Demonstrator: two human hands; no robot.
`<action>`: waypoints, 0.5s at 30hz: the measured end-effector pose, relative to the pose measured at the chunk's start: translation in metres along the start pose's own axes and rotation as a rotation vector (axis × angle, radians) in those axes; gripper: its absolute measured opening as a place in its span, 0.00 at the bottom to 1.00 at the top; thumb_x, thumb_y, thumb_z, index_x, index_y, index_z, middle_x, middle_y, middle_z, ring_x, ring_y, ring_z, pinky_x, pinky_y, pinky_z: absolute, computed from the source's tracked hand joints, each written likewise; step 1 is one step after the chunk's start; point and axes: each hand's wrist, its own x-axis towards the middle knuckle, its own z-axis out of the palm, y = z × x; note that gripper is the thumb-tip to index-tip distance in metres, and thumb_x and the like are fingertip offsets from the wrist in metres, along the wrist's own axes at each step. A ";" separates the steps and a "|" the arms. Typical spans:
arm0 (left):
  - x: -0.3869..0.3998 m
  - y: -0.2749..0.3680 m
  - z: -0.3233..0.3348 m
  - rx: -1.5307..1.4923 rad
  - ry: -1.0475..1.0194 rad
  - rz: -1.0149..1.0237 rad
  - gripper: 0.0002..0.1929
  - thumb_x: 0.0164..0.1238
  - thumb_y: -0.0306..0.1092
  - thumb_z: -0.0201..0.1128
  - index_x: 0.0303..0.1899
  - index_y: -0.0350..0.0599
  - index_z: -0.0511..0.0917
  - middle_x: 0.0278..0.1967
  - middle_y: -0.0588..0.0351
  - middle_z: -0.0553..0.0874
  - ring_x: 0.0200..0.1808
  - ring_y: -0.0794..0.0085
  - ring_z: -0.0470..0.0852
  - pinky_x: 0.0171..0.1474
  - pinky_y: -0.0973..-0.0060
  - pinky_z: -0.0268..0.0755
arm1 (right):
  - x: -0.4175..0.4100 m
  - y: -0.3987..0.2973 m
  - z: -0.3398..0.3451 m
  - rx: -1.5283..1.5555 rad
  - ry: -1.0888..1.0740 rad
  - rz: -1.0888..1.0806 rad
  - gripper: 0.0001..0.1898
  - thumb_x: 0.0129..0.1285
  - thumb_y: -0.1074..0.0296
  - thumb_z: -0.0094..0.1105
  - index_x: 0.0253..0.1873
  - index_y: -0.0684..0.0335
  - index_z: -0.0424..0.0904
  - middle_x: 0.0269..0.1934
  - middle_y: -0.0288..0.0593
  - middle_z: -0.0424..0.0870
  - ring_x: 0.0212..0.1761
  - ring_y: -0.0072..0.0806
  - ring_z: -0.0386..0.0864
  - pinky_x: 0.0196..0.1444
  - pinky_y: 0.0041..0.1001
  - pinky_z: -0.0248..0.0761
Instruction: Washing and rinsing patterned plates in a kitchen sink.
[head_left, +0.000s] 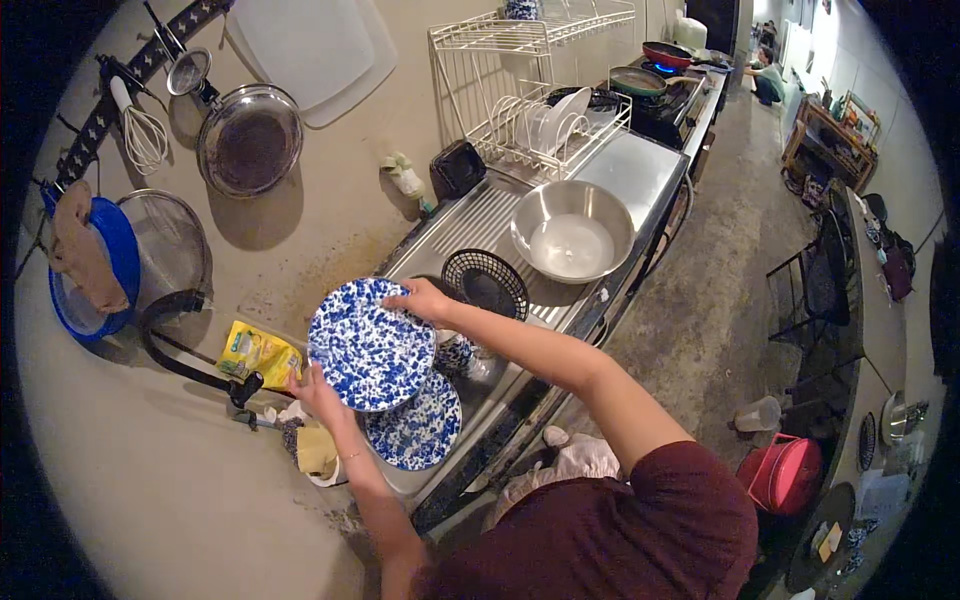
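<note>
A round plate speckled blue and white (371, 345) is held up over the sink between both hands. My right hand (421, 301) grips its upper right rim, the thumb lying on its face. At the lower left rim, my left hand (319, 391) has its fingers on the edge. A second speckled plate (417, 427) lies below it in the sink, partly covered by the held one. Beside them in the sink is a speckled cup or bowl (456, 354), partly hidden by my right forearm. A black plastic basket (487, 285) rests at the near end of the ribbed drainboard.
A steel bowl with cloudy liquid (572, 232) stands on the drainboard, before a white wire dish rack (551, 135). A black faucet (244, 390) and yellow pouch (259, 354) are left of the plate. Beyond, a pan (666, 54) sits over a lit burner. A person crouches far off.
</note>
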 end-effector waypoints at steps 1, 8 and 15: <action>0.010 -0.015 0.003 -0.015 -0.026 0.062 0.26 0.59 0.29 0.61 0.57 0.38 0.60 0.51 0.46 0.71 0.50 0.64 0.70 0.56 0.69 0.61 | 0.004 0.007 -0.006 0.017 0.010 -0.134 0.15 0.57 0.64 0.60 0.43 0.70 0.77 0.32 0.37 0.81 0.30 0.20 0.76 0.35 0.24 0.71; 0.013 -0.003 0.022 -0.419 -0.247 -0.393 0.21 0.66 0.41 0.50 0.56 0.42 0.63 0.51 0.51 0.74 0.51 0.59 0.72 0.55 0.59 0.63 | -0.047 -0.026 0.004 -0.532 0.001 -0.552 0.11 0.58 0.71 0.54 0.46 0.64 0.76 0.27 0.49 0.79 0.29 0.24 0.77 0.32 0.24 0.69; 0.009 0.011 0.027 -0.511 -0.583 -0.179 0.14 0.63 0.38 0.50 0.43 0.37 0.73 0.41 0.47 0.80 0.40 0.61 0.79 0.47 0.62 0.73 | -0.064 -0.005 -0.008 -0.742 -0.309 -1.000 0.29 0.52 0.78 0.51 0.61 0.51 0.65 0.57 0.47 0.70 0.53 0.43 0.72 0.53 0.34 0.69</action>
